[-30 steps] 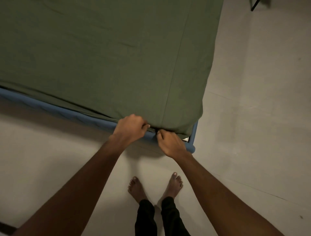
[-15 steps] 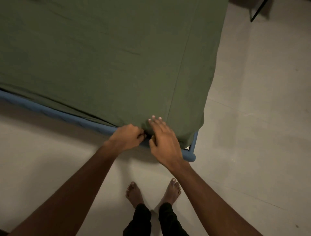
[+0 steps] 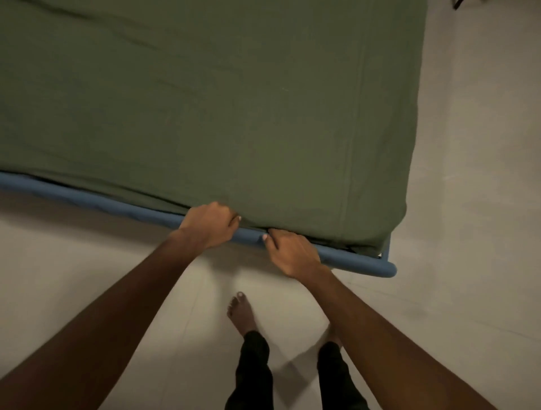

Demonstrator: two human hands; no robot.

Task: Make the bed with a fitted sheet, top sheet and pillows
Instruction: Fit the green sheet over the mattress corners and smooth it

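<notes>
A dark green sheet (image 3: pixel 222 111) covers the mattress and hangs over its near side down to the blue bed frame rail (image 3: pixel 99 202). My left hand (image 3: pixel 209 224) is curled at the sheet's lower edge, gripping the fabric just above the rail. Just to its right, my right hand (image 3: pixel 291 251) lies over the rail with its fingertips pinching the sheet's hem where it goes under the mattress. The fingertips of both hands are partly hidden by fabric. No pillows are in view.
The mattress corner and the rounded end of the blue frame (image 3: pixel 386 269) lie at the right. Pale floor (image 3: pixel 468 205) surrounds the bed. My bare feet (image 3: pixel 241 314) stand close to the rail. A dark furniture leg (image 3: pixel 456 3) shows at the top right.
My right hand, flat on the sheet's side half a second ago, has dropped back to the hem at the rail. My view has moved left and closer along the bed.
</notes>
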